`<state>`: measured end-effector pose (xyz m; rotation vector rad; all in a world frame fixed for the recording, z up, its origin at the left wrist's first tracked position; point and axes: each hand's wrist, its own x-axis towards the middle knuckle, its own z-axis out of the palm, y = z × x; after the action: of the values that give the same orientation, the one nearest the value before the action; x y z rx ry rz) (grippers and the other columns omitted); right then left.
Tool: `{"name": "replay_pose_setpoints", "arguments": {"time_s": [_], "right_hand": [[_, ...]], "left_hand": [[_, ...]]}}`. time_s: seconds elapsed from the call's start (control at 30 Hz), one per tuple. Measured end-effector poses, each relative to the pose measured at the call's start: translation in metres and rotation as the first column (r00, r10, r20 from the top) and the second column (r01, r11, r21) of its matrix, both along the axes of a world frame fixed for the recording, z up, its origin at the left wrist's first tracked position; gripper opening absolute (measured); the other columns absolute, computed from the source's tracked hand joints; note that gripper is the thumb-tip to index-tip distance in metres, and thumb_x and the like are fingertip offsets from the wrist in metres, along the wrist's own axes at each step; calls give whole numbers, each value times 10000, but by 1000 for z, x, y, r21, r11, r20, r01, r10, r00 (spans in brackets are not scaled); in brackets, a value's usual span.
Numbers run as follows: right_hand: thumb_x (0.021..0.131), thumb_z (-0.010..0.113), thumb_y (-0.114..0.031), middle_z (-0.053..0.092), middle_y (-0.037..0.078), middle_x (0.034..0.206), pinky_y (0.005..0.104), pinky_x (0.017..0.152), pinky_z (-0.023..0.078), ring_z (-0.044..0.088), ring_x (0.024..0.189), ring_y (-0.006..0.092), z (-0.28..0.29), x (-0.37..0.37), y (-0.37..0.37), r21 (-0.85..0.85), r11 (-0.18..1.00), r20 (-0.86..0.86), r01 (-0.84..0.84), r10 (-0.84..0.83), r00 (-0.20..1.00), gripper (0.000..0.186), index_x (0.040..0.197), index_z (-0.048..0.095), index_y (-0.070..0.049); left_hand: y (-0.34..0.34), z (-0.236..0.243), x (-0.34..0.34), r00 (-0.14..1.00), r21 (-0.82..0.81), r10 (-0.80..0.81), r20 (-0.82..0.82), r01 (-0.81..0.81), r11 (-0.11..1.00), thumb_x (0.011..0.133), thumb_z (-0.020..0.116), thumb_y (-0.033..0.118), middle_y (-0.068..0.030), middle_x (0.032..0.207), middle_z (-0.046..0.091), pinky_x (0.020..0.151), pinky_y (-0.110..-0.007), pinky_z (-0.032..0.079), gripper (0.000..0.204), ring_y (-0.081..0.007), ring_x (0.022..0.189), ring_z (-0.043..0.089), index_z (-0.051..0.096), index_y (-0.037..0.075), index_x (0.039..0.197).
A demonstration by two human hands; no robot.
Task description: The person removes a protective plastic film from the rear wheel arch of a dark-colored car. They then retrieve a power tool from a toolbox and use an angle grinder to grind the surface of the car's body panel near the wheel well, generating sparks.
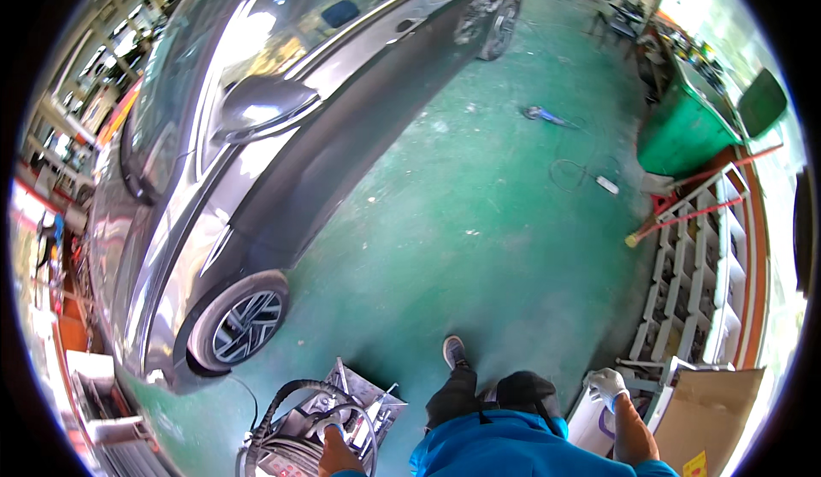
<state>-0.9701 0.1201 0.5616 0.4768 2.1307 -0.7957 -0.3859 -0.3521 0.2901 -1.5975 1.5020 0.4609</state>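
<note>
Here at the near left, the left hand (329, 428) is right in at the metal cart (382, 407), amid its thick dark hoses (278, 404); the fingers are partly hidden, so how far they open and whether they grip a hose, I cannot tell. Across to the near right, the gloved right hand (607, 385) sits just beside the brown cardboard box (714, 417), fingers bent, and any hold there can't be made out either. The hands are well apart, a blue top (505, 447) between them, one shoe (454, 353) planted on the green floor (453, 246). All down the left, it's a dark grey car (299, 191), its nearer wheel (248, 321) close to the cart. Farther out, a blue power tool (547, 116) lies on the floor, a white power strip (606, 185) nearer, loose cable beside it. And on the right, a green bin (688, 126) stands beyond a pale rack (684, 280).
</note>
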Motion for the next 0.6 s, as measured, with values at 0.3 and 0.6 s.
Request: {"name": "replay_pose_setpoints", "arguments": {"time_s": [0.3, 0.6], "right_hand": [[1024, 433, -219, 668, 231, 1093, 527, 790, 591, 701, 917, 378, 1, -9, 87, 168, 984, 338, 54, -109, 935, 296, 1192, 610, -52], [967, 606, -203, 687, 272, 1147, 525, 787, 610, 705, 978, 451, -43, -83, 19, 108, 992, 410, 62, -101, 907, 356, 1240, 578, 23]], "left_hand": [[-113, 52, -148, 954, -332, 300, -5, -284, 900, 898, 632, 420, -161, 1209, 691, 992, -467, 526, 482, -298, 1109, 685, 641, 23, 1172], [-38, 28, -335, 804, -313, 240, -544, -459, 831, 843, 713, 299, -279, 992, 691, 825, -453, 568, 394, -364, 950, 710, 671, -35, 1048]]}}
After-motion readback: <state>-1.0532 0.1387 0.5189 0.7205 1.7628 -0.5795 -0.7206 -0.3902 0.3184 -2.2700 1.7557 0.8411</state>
